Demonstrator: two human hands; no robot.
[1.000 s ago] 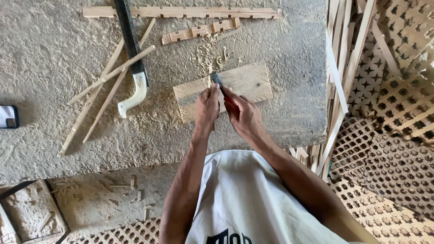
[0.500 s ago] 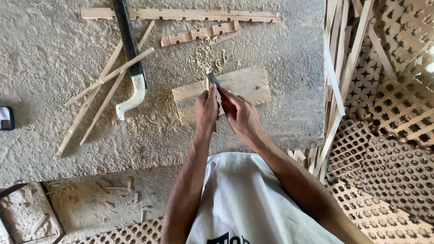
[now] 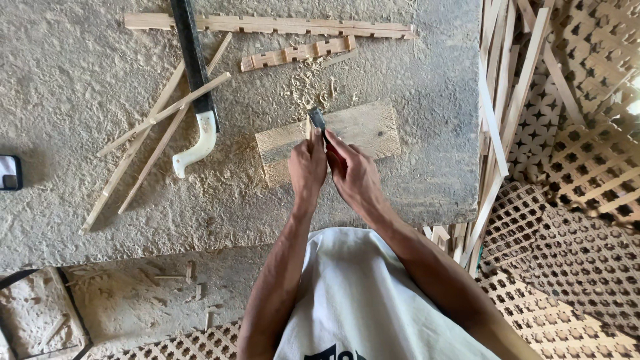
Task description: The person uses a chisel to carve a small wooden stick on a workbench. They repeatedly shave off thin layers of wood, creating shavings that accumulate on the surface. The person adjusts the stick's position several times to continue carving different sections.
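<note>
Chisel (image 3: 317, 120) in both hands' grip — blade away, upright over board (image 3: 363, 130).

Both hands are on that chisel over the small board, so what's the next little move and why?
Probably a short push of the chisel forward. Its blade sits at the far edge of the wooden board, beside a thin strip held by the left hand; the right hand holds the handle, and shavings lie just beyond.
</note>
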